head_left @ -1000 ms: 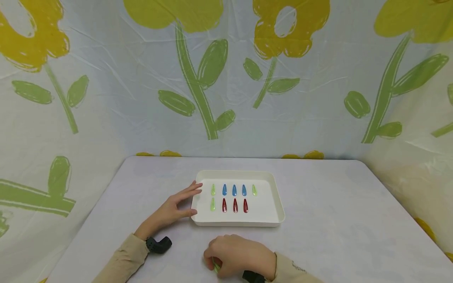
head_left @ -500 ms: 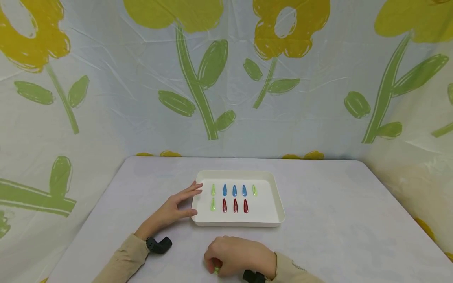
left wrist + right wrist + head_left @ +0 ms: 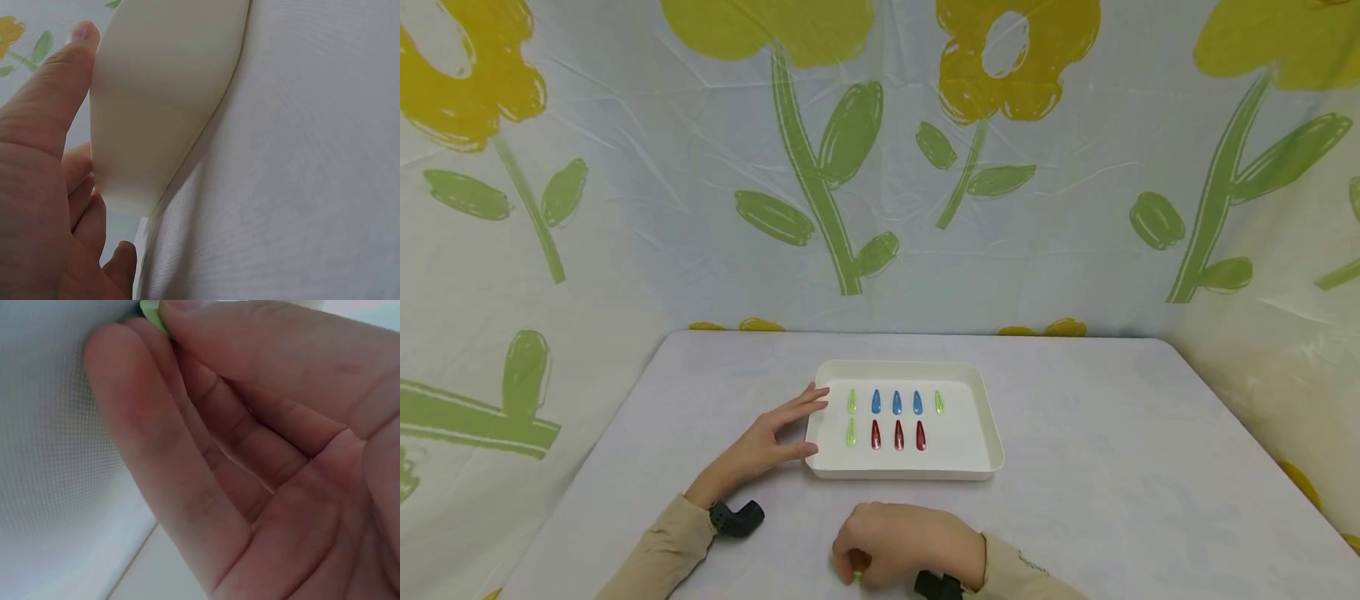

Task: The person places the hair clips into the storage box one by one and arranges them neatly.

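My left hand (image 3: pixel 767 442) rests at the left edge of a white tray (image 3: pixel 981 433), fingers extended over its rim. In the left wrist view, the thumb and fingers touch the tray's side wall (image 3: pixel 156 94). At the table's front, my right hand (image 3: pixel 906 537) pinches a small green snap hair clip (image 3: pixel 152 314) between thumb and fingertips, most of it hidden. Inside the tray, three blue hair clips (image 3: pixel 897 403) stand in the back row between two green ones, including the right green clip (image 3: pixel 939 402). Three red clips (image 3: pixel 898 436) and a green clip (image 3: pixel 851 433) make the front row.
The white cloth-covered table (image 3: pixel 1112 467) extends around the tray on all sides. Behind it hangs a flower-printed curtain (image 3: pixel 887 183), with similar fabric at both sides. Dark wrist cameras, such as the left one (image 3: pixel 737 519), sit on both wrists.
Less of the green clip shows under my right hand than a second ago, as the fingers have shifted slightly around it. My left hand and the tray keep their places.
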A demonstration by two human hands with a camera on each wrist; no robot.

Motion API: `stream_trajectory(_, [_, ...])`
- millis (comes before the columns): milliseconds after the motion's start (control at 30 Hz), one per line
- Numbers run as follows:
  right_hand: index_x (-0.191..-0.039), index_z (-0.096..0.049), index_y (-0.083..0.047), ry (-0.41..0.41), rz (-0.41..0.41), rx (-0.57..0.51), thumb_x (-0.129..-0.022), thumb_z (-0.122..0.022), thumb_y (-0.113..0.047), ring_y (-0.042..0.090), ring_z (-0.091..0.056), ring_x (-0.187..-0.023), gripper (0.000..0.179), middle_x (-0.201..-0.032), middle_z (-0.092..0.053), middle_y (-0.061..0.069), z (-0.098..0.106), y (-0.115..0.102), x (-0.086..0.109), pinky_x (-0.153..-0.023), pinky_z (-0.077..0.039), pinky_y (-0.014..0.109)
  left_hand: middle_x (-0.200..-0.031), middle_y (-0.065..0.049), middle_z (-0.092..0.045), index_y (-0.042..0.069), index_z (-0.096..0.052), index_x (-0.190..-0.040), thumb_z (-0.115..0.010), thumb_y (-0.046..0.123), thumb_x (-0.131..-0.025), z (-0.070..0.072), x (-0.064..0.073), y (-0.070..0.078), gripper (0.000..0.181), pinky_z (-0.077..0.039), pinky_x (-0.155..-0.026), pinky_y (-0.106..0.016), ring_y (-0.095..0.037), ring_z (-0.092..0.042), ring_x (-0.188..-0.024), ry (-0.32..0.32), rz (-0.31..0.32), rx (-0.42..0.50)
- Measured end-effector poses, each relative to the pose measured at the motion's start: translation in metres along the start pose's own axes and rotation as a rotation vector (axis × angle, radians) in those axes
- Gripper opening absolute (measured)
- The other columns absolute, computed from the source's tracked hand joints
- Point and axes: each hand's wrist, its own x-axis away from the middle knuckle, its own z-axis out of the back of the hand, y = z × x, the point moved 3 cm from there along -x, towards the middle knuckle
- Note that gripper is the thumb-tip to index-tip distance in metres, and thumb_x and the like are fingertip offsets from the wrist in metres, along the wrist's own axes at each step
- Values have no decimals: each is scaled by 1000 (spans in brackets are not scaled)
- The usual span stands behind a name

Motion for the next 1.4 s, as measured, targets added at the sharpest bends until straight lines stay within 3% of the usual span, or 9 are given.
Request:
stream_trajectory(500, [-91,-72,-14,1,7,-9,-81,-73,5,-5,-47,-64,22,-74,-55,-14,5,3,-1,-59,-43,9,-157,-11,-37,-1,-51,-142,-79,14,-86,1,0,-2,65,-14,-116,-17,-30,-16,-151,-4,11,-4])
stream_trajectory(1033, [-97,-75,-14,126,72,12,-81,-72,4,-7,-54,-71,24,-84,-60,-15,25,6,10,-66,-44,6,-158,-11,-36,0,-50,-143,-78,14,-86,2,2,-4,65,-15,-115,-16,-28,-16,-151,-5,29,11])
stream_trajectory(1267, [-96,-74,-12,162,59,-25,-80,-74,5,-6,-55,-73,23,-85,-61,-14,35,9,18,-67,-45,7,-153,-25,-37,-6,-51,-140,-78,5,-84,3,-3,29,63,-17,-115,-16,-44,-17,-147,9,55,45])
stream_trajectory(1400, [-96,-74,-11,188,57,-27,-80,-74,6,-5,-56,-74,23,-88,-63,-14,39,10,24,-69,-47,9,-154,-24,-37,-5,-51,-140,-79,4,-83,1,-2,19,64,-17,-115,-16,-44,-17,-148,12,47,39])
